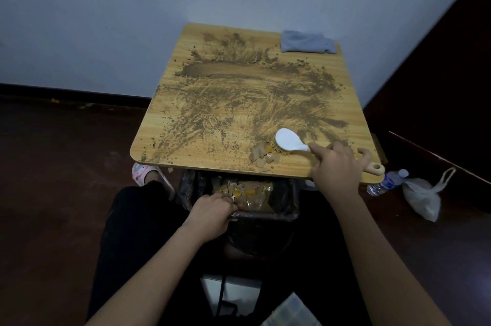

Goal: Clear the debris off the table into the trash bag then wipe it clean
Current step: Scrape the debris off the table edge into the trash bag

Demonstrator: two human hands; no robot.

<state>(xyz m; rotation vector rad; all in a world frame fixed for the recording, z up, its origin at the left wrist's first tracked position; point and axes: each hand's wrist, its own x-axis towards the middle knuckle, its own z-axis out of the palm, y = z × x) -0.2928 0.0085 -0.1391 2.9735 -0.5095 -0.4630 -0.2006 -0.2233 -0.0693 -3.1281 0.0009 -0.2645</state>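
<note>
A wooden table is smeared with brown dirt and crumbs. My right hand grips the handle of a white brush near the table's front right edge, its bristles against a small pile of tan and orange scraps. Just under the front edge hangs a black trash bag holding similar scraps. My left hand grips the bag's near rim. A grey cloth lies folded at the far right corner of the table.
A plastic water bottle and a white plastic bag lie on the dark floor to the right. A foot in a pink slipper shows left of the trash bag. A pale wall stands behind the table.
</note>
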